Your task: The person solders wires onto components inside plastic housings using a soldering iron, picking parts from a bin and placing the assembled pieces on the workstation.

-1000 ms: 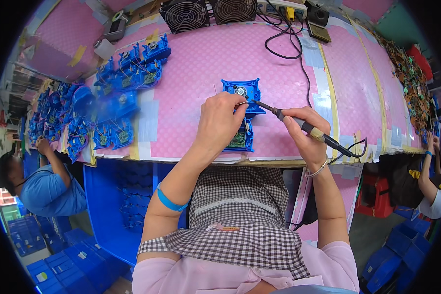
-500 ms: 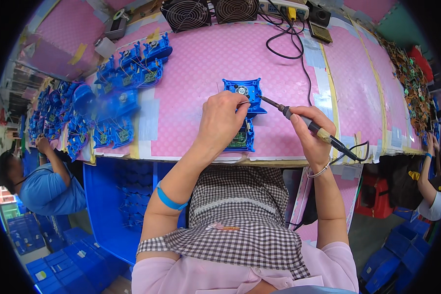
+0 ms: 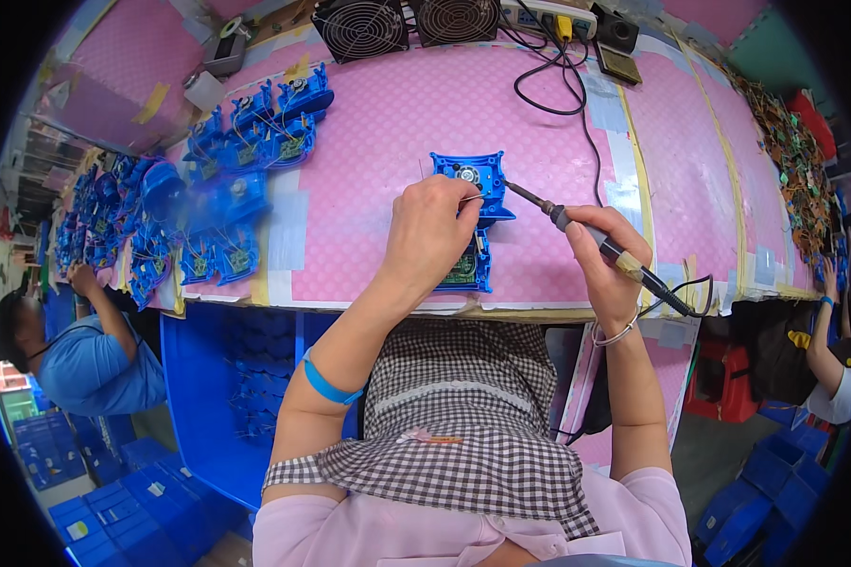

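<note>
In front of me on the bench lies a blue plastic housing point(image 3: 491, 161) with a round metal-and-black part in its upper half. A green circuit board point(image 3: 461, 272) shows in the half nearer me, partly hidden by my hand. Over the housing, my left hand point(image 3: 427, 227) is closed in a pinch on a thin wire point(image 3: 474, 197). My right hand point(image 3: 607, 253) grips a soldering iron point(image 3: 581, 230) like a pen, its tip at the right edge of the housing's upper half. Whether the tip touches the housing, I cannot tell.
Several similar blue housings point(image 3: 298, 142) with wires and boards crowd the left. Two black fans point(image 3: 359, 28) and a power strip point(image 3: 577, 21) stand at the back. A black cable point(image 3: 593, 142) crosses the bench. A blue bin point(image 3: 199, 406) sits below; people work on either side.
The soldering iron and my right hand have shifted slightly to the right, drawing the tip toward the housing's edge. My left hand stays in place.
</note>
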`<state>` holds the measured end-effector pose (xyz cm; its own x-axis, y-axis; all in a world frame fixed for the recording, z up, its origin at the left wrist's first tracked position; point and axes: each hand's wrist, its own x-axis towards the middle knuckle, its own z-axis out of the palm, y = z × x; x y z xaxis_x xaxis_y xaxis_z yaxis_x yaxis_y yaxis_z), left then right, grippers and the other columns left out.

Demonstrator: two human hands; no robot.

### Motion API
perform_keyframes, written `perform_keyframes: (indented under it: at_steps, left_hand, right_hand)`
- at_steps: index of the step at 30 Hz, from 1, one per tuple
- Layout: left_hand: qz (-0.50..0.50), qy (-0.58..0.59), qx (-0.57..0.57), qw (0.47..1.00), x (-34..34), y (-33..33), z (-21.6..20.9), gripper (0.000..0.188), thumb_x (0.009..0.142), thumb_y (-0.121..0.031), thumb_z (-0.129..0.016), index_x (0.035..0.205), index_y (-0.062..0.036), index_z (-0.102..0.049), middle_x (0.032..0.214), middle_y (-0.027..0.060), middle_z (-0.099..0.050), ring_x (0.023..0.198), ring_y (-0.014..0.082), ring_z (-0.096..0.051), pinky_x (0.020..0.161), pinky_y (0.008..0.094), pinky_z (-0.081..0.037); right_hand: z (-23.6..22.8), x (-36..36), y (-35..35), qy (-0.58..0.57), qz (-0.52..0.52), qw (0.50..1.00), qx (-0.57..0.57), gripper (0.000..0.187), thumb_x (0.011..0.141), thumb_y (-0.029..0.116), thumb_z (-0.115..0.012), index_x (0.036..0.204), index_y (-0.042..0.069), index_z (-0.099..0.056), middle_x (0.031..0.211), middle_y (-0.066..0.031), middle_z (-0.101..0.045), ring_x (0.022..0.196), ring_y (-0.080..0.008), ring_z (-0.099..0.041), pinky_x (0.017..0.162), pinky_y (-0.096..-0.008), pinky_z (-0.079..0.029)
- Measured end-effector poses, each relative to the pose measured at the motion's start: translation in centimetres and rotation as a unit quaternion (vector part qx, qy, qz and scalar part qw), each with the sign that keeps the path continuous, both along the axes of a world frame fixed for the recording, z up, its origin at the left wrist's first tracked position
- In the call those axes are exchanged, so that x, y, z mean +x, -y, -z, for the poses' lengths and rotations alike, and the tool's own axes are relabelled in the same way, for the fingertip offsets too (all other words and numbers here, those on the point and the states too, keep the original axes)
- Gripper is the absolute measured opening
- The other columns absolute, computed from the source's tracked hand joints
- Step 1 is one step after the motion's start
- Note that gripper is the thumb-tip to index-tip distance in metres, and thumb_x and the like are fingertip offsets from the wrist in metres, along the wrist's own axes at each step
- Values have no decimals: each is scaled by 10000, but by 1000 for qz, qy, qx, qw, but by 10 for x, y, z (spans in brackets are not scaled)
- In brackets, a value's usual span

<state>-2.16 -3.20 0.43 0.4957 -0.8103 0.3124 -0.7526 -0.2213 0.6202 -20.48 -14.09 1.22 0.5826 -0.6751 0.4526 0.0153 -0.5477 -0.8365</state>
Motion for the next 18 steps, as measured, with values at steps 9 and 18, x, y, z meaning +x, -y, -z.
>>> perform_keyframes:
  at_steps: [9, 18]
  left_hand:
    - [-1, -3, 12, 1000, 0, 0, -3, 138, 762, -122, -685, 858, -26, -709, 808, 152, -678, 693, 293, -649, 624, 372, -505]
    - [-118, -137, -143, 973, 7, -24, -18, 95, 786, -73, -684, 835, 8, -671, 778, 136, -677, 685, 251, -663, 615, 328, -501]
  right_hand:
    - [0, 0, -3, 14, 11, 1000, 19, 164, 831, -2, -638, 992, -24, -656, 850, -43, -636, 660, -62, -527, 580, -194, -410]
    - [-2, -5, -5, 24, 24, 999, 15, 157, 830, -17, -623, 983, -28, -654, 822, -42, -625, 643, -65, -513, 565, -199, -393]
